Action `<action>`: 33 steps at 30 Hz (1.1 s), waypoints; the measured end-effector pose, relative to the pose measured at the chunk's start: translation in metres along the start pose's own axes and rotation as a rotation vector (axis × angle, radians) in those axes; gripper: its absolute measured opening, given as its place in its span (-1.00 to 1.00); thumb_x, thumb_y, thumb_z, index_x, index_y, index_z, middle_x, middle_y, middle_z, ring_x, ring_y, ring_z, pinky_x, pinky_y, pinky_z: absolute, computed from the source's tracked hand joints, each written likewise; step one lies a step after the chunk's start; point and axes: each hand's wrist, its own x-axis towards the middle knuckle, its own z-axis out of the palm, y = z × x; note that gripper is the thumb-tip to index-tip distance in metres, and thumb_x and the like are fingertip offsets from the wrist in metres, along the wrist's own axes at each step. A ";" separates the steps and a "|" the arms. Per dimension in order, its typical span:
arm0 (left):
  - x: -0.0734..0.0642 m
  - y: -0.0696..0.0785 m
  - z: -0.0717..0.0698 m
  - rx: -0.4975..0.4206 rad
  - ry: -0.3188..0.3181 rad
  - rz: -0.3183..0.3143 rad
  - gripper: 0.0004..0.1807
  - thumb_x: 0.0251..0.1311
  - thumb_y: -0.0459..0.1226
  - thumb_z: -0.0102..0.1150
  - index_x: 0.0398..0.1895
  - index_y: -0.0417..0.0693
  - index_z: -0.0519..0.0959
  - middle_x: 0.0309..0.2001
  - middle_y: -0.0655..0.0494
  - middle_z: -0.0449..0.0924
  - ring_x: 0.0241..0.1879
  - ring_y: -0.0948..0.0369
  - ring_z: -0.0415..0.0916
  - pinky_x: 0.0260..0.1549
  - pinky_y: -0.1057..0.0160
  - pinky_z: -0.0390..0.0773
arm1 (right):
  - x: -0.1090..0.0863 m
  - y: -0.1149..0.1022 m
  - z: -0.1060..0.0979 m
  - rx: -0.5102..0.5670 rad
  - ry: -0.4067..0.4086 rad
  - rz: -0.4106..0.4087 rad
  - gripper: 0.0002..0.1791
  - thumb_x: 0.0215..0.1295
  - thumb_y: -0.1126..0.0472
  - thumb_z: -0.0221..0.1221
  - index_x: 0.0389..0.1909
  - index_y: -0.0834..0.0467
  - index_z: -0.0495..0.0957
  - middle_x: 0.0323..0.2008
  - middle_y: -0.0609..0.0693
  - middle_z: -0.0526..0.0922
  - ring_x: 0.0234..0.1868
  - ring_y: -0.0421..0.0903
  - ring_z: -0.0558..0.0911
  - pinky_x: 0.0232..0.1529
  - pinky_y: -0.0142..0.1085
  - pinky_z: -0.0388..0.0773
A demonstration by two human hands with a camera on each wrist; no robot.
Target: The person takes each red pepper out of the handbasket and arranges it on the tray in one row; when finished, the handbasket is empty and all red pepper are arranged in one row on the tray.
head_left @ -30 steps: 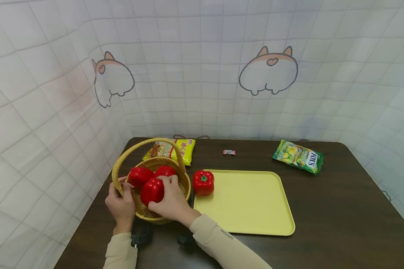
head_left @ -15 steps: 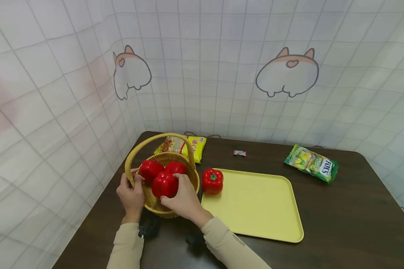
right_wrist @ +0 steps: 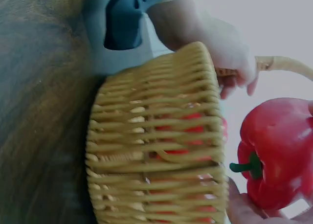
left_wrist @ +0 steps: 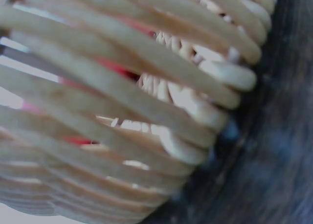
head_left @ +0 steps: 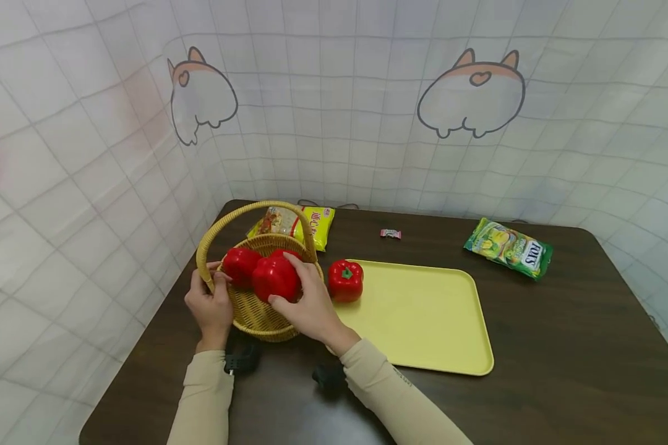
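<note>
In the head view my left hand (head_left: 210, 306) grips the wicker basket (head_left: 258, 318) at its left rim, by the foot of the arched handle. My right hand (head_left: 316, 306) holds a red bell pepper (head_left: 276, 278) between thumb and fingers, over the basket's opening. The right wrist view shows this bell pepper (right_wrist: 279, 150) above the rim, its green stem pointing at the basket. Two more red bell peppers lie inside: one at the left (head_left: 239, 264), the other mostly hidden behind the held one. Woven strands of the basket (left_wrist: 112, 82) fill the left wrist view.
Right of the basket, another red bell pepper (head_left: 346, 281) sits at the corner of a yellow tray (head_left: 423, 318). A yellow food packet (head_left: 314, 225) lies behind the basket. Farther right are a small wrapped candy (head_left: 391, 233) and a green FOX'S bag (head_left: 509, 248).
My right hand has lifted the bell pepper up from among the others in the basket. The left hand keeps its grip on the basket. The head view has shifted somewhat.
</note>
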 end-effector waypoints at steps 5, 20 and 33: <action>0.001 0.001 0.001 -0.004 0.005 -0.016 -0.83 0.18 -0.59 -0.02 -0.22 -0.52 0.55 -0.56 -0.32 0.53 -0.55 0.34 0.48 -0.46 0.52 0.44 | -0.003 -0.006 -0.014 0.054 0.001 0.048 -0.08 0.01 0.07 0.41 0.38 -0.01 0.15 0.20 -0.09 0.39 0.17 -0.11 0.41 0.01 -0.16 0.57; -0.004 0.003 0.000 0.023 0.000 -0.045 -0.82 0.23 -0.55 -0.01 -0.19 -0.53 0.54 -0.54 -0.31 0.54 -0.55 0.32 0.47 -0.47 0.54 0.43 | -0.016 0.004 -0.071 0.054 0.106 -0.050 -0.20 0.04 0.05 0.41 0.31 -0.01 0.27 0.17 -0.10 0.38 0.14 -0.06 0.44 -0.08 -0.16 0.61; -0.004 0.005 0.000 0.028 0.011 -0.029 -0.84 0.21 -0.55 -0.01 -0.22 -0.49 0.55 -0.54 -0.31 0.53 -0.55 0.36 0.45 -0.47 0.54 0.42 | -0.020 0.027 -0.138 -0.008 0.181 0.017 -0.18 0.07 0.03 0.43 0.34 -0.05 0.26 0.22 0.00 0.34 0.12 0.05 0.45 -0.12 -0.13 0.64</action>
